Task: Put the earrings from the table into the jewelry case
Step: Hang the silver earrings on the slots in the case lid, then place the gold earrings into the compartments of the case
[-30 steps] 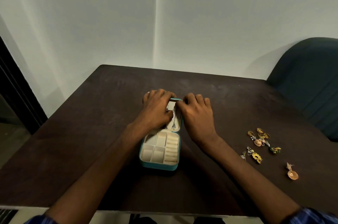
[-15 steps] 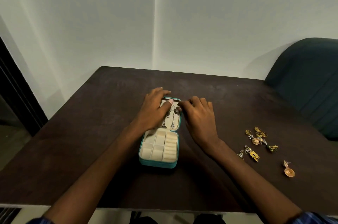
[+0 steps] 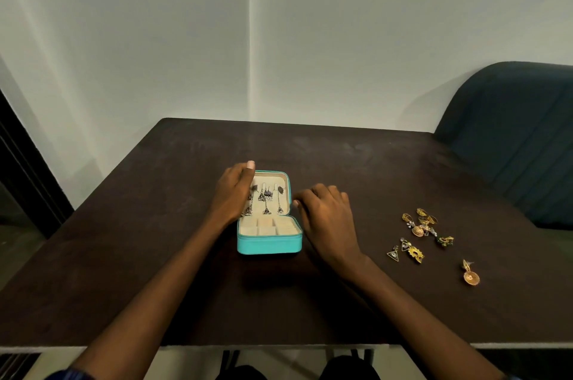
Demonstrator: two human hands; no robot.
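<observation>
A teal jewelry case [image 3: 269,245] lies open in the middle of the dark table [image 3: 155,224]. Its raised lid [image 3: 273,178] carries several dark silver dangling earrings [image 3: 266,198]; the cream compartments [image 3: 269,227] below look empty. My left hand [image 3: 233,193] rests against the lid's left edge, thumb up at its top corner. My right hand [image 3: 328,218] lies flat on the table just right of the case, fingers loosely spread, holding nothing. Several gold earrings [image 3: 421,224] lie in a loose group to the right, with one round gold earring [image 3: 470,274] apart.
A dark green upholstered chair [image 3: 514,137] stands at the table's far right corner. White walls rise behind the table. A dark door frame [image 3: 21,168] is at the left. The table's near edge [image 3: 279,346] runs just above my knees.
Both hands have drawn apart from over the lid, uncovering the hung earrings. My right hand slid off the case to the right; my left hand moved to the lid's left edge.
</observation>
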